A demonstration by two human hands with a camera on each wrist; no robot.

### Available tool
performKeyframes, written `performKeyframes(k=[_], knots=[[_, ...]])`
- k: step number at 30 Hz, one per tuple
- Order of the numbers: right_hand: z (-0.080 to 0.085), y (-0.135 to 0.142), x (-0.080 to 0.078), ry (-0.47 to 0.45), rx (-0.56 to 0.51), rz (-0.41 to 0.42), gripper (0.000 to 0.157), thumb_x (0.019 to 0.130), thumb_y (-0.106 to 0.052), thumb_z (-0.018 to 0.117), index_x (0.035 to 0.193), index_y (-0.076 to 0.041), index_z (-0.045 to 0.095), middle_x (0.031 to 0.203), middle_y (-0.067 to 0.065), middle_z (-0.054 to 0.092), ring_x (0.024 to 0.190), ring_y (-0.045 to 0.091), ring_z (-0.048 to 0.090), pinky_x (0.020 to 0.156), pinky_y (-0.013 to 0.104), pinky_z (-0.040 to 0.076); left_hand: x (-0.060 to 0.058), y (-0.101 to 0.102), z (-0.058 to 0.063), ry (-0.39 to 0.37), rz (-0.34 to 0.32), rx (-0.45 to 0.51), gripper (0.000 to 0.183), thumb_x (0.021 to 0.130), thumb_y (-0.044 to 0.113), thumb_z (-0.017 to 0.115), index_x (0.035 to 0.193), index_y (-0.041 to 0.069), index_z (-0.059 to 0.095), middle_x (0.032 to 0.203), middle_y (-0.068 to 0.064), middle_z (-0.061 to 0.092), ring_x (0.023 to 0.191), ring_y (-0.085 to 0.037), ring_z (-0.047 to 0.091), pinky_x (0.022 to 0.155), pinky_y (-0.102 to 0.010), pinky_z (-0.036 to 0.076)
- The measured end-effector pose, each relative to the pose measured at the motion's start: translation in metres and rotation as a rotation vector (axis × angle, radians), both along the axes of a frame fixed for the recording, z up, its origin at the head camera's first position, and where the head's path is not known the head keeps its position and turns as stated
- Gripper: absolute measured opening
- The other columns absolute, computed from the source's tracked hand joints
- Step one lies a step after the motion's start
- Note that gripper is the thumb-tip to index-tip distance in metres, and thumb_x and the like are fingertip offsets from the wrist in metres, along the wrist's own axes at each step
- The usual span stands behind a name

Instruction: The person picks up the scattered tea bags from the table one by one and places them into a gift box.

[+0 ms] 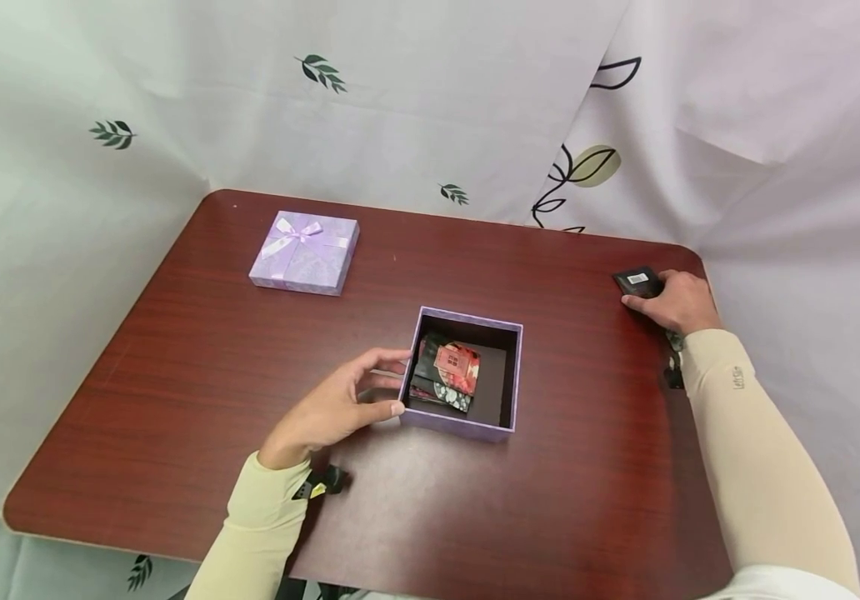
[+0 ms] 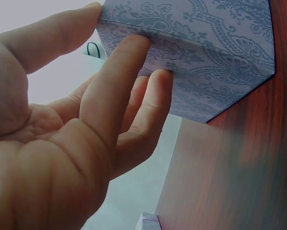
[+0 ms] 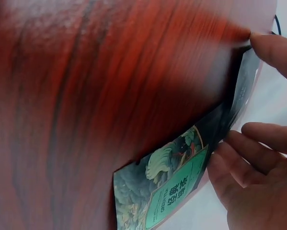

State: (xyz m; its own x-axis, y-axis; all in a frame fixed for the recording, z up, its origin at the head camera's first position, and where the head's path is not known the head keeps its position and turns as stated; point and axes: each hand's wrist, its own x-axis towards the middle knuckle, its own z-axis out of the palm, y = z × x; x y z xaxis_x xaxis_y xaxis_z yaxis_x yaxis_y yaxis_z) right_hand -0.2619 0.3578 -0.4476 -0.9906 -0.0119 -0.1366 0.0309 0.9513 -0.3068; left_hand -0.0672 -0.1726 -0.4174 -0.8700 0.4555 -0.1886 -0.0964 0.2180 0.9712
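Beside the left wall of an uncovered purple gift box (image 1: 460,429), my left hand (image 1: 332,407) has its fingers spread. In the left wrist view its fingertips touch the box's paisley-patterned side (image 2: 200,57). Inside the box lie several overlapping packets (image 1: 456,368), one red and black on top. At the table's far right, my right hand (image 1: 677,302) holds a black packet (image 1: 637,282) with a white label between thumb and fingers. A packet with a green label (image 3: 174,191) lies close by in the right wrist view, mostly hidden by the wrist in the head view.
A lilac lid (image 1: 306,254) with a ribbon bow lies at the back left of the brown table (image 1: 175,400). White curtains (image 1: 400,100) with leaf prints hang behind and beside the table, close to the right hand.
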Motion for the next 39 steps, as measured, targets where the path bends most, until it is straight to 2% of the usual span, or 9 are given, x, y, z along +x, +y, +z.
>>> performKeyframes(k=[13,20,29,39], knots=[[0.0008,-0.0046,-0.0025,-0.020,-0.027,-0.006,0.084,0.092,-0.046,0.073,0.142,0.016,0.048,0.130,0.040,0.056,0.115,0.052,0.053,0.100,0.067,0.045,0.0006,-0.0014,0.0000,-0.015,-0.001,0.011,0.070,0.095,0.007,0.079,0.157,0.013,0.047,0.147,-0.018,0.060,0.135,-0.039,0.060,0.095,-0.037,0.056],[0.0004,-0.0062,-0.0033,-0.032,-0.042,-0.005,0.091,0.093,-0.051,0.074,0.146,0.016,0.045,0.134,0.040,0.053,0.117,0.051,0.050,0.102,0.066,0.044,0.0003,-0.0009,-0.0004,-0.019,0.002,0.015,0.070,0.095,0.006,0.078,0.157,0.013,0.047,0.147,-0.018,0.060,0.135,-0.039,0.060,0.094,-0.036,0.057],[-0.0011,-0.0038,-0.0070,-0.039,-0.073,-0.003,0.089,0.094,-0.047,0.074,0.148,0.017,0.044,0.137,0.041,0.051,0.122,0.053,0.046,0.106,0.068,0.040,-0.0005,-0.0013,-0.0014,-0.001,-0.002,0.003,0.070,0.095,0.007,0.079,0.157,0.014,0.047,0.147,-0.017,0.060,0.135,-0.038,0.061,0.095,-0.038,0.056],[0.0004,-0.0060,-0.0092,-0.044,-0.095,0.030,0.073,0.094,-0.037,0.076,0.141,0.014,0.053,0.133,0.038,0.058,0.118,0.049,0.052,0.103,0.065,0.043,-0.0005,-0.0010,-0.0021,-0.014,0.003,0.020,0.069,0.095,0.006,0.079,0.156,0.015,0.048,0.147,-0.017,0.060,0.135,-0.040,0.059,0.094,-0.037,0.057]])
